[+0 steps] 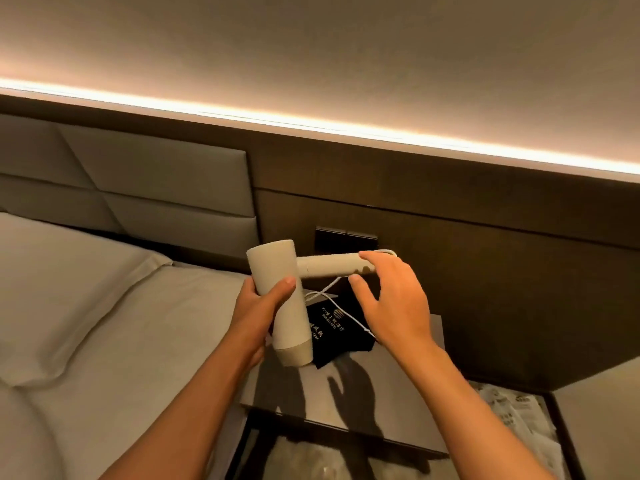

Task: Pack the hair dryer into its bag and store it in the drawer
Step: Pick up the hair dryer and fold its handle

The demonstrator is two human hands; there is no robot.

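Note:
A cream hair dryer (280, 271) is held in the air above the nightstand, barrel pointing down, handle sticking out to the right. My left hand (258, 308) is wrapped around the barrel. My right hand (391, 299) has its fingers on the end of the handle, thumb below it. The white cord (332, 299) loops down from the handle over a black cloth bag (332, 332) with light printed lettering, which lies flat on the nightstand top (398, 386). The drawer below the top is hard to make out.
A bed with grey pillows (69, 306) lies to the left, its padded headboard (156, 181) behind. A dark switch panel (346, 240) sits on the wood wall. A bin with a printed plastic liner (516, 420) stands at the right.

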